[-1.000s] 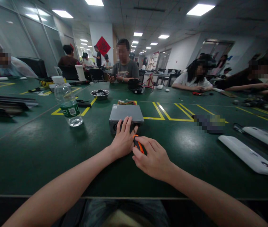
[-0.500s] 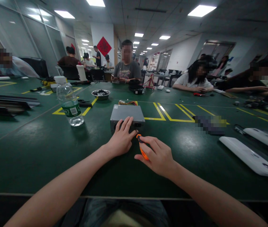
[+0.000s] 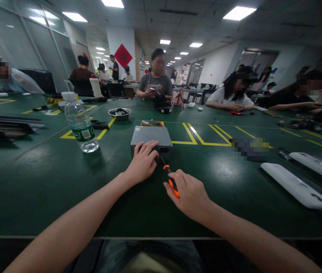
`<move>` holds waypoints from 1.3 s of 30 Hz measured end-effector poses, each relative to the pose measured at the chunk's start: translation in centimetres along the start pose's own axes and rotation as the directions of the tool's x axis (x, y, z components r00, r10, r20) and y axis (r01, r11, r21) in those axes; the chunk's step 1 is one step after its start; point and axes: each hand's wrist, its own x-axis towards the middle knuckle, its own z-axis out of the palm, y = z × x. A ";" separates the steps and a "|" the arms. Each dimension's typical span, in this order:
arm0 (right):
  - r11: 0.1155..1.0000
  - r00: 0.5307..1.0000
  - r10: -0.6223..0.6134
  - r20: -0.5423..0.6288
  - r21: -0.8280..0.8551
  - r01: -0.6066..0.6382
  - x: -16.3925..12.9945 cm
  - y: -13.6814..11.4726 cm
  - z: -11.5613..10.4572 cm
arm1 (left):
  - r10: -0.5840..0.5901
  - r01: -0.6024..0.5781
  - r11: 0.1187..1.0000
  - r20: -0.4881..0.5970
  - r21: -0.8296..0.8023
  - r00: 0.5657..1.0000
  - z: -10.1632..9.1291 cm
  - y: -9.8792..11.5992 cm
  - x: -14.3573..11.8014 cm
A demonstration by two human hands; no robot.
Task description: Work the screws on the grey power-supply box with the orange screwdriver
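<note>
The left hand [image 3: 141,163] hides the grey box's [image 3: 151,136] front face; the screwdriver [image 3: 170,179] tip is too small to tell.

Bright ceiling panels [image 3: 239,12], glare on table [image 3: 36,182], edges warped

We are in a big work room, like a workshop inside an office building. We sit at a long green table [image 3: 50,178] with yellow lines [image 3: 203,138] marking out work spots. Many other people [image 3: 155,81] sit around it, each busy with small parts. Tools lie about, and a metal bowl [image 3: 119,113] holds little pieces. Above us are flat ceiling lights [image 3: 239,12], and glass walls [image 3: 21,41] stand on one side.
</note>
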 end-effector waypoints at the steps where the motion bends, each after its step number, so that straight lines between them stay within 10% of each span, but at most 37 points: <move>1: 0.998 0.998 0.053 0.022 0.041 -0.053 -0.1 0.0 0.0 | 0.000 0.000 1.000 0.000 -0.002 1.000 0.0 0.0 0.0; 12: 0.604 0.824 0.419 0.382 0.561 -0.567 0.3 0.1 -0.9 | -0.012 0.012 1.000 0.002 0.001 1.000 -0.3 0.4 0.1; 17: 0.163 0.722 0.441 0.534 0.743 -0.649 0.2 -0.4 -0.2 | -0.020 0.020 1.000 -0.013 0.009 1.000 -0.1 0.5 0.1; 26: -0.567 0.390 0.372 0.842 0.539 -0.623 1.9 -1.8 1.5 | -0.021 0.022 1.000 -0.025 0.012 0.999 0.0 0.6 0.2; 39: -0.719 0.457 0.314 0.832 0.523 -0.459 2.0 -2.5 2.7 | -0.032 0.032 0.999 -0.017 0.010 0.999 0.0 0.4 0.1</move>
